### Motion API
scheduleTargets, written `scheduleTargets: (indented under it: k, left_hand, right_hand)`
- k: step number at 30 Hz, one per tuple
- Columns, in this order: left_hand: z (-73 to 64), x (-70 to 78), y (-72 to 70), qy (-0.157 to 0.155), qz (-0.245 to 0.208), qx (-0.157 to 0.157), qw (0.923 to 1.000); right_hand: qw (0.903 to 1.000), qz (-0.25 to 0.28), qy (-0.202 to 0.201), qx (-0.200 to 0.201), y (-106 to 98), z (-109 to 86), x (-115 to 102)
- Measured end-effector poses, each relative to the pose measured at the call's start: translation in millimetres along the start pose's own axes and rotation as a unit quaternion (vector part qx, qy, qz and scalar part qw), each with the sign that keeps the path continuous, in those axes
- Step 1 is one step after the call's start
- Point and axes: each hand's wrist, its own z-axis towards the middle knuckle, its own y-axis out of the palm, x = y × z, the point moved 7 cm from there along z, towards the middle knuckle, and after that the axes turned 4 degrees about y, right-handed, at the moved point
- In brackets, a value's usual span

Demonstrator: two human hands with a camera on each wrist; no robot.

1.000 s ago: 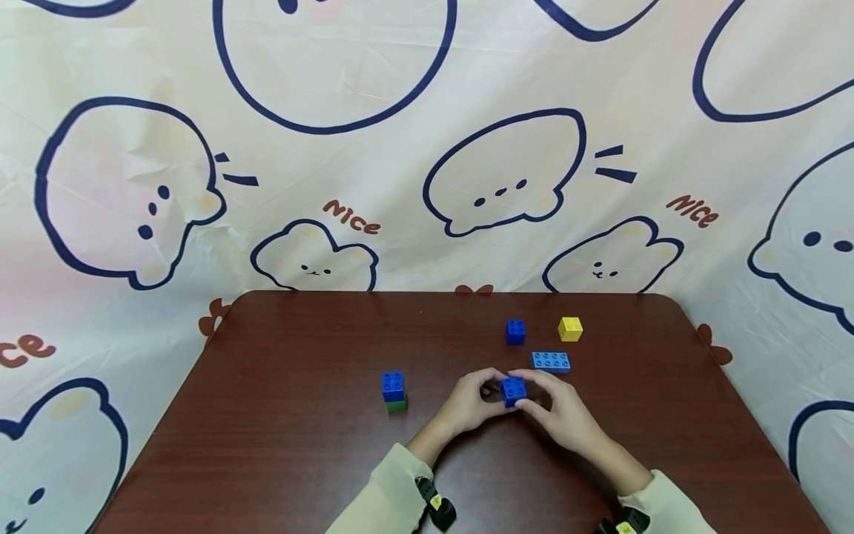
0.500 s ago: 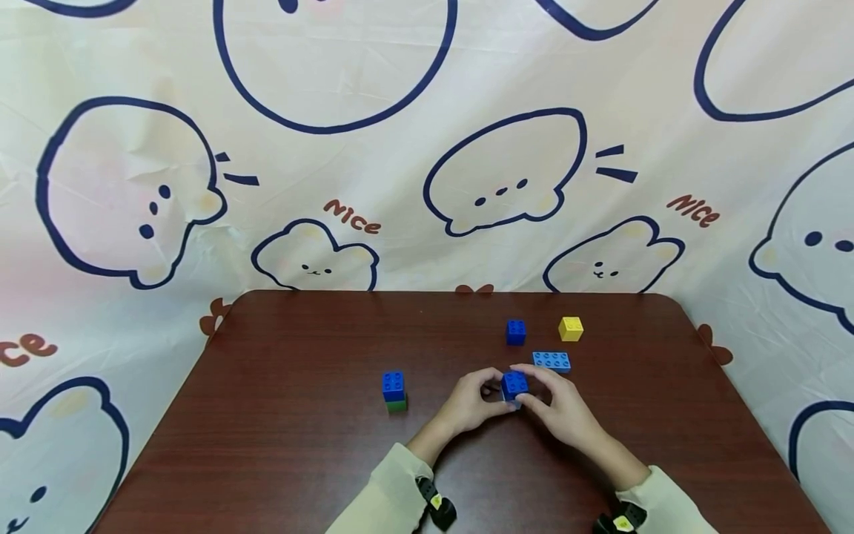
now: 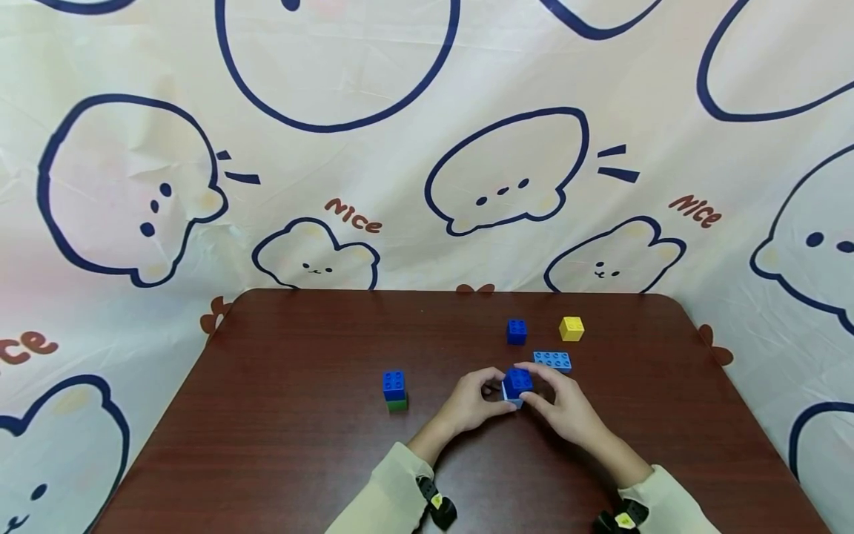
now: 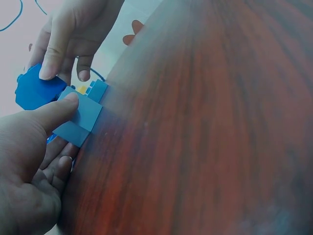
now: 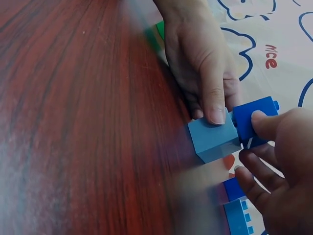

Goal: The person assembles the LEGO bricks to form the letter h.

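Thumb and fingers of my left hand [image 3: 470, 404] pinch a light blue building brick [image 5: 212, 139] just over the table. A dark blue brick [image 3: 517, 383] is gripped between the thumb and fingers of my right hand [image 3: 567, 408]. It sits at the stud side of the light blue brick, tilted against it in the left wrist view. Whether the two are fully joined or partly apart, I cannot tell. In the right wrist view the left thumb [image 5: 215, 107] lies on the light blue brick, and the right thumb on the dark blue one.
Behind the hands lie a long light blue brick [image 3: 552, 361], a dark blue brick [image 3: 517, 332] and a yellow brick [image 3: 571, 329]. To the left stands a blue brick [image 3: 394, 386] on a green brick [image 3: 396, 406]. A patterned cloth [image 3: 400, 170] hangs behind the brown table [image 3: 300, 445].
My right hand has shifted the dark blue brick slightly up and to the right, and the light blue brick under it now shows more. My left hand stays nearly still.
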Motion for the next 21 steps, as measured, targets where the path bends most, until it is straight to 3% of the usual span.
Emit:
scheduleTargets:
  k: [5, 14, 21]
  left_hand:
    - [-0.6, 0.6, 0.4, -0.001, 0.000, 0.000, 1.0000]
    - [-0.8, 1.0, 0.0, -0.010, -0.003, -0.005, 0.9999]
    - [-0.8, 0.2, -0.2, -0.006, -0.010, 0.000, 0.9999]
  right_hand:
    - [0.9999, 0.009, -0.012, 0.002, 0.6, -1.7, -0.5]
    - [0.9989, 0.037, 0.025, 0.015, 0.4, -0.7, 1.5]
    - [0.9967, 0.079, 0.006, 0.019, 0.8, 1.3, -3.7]
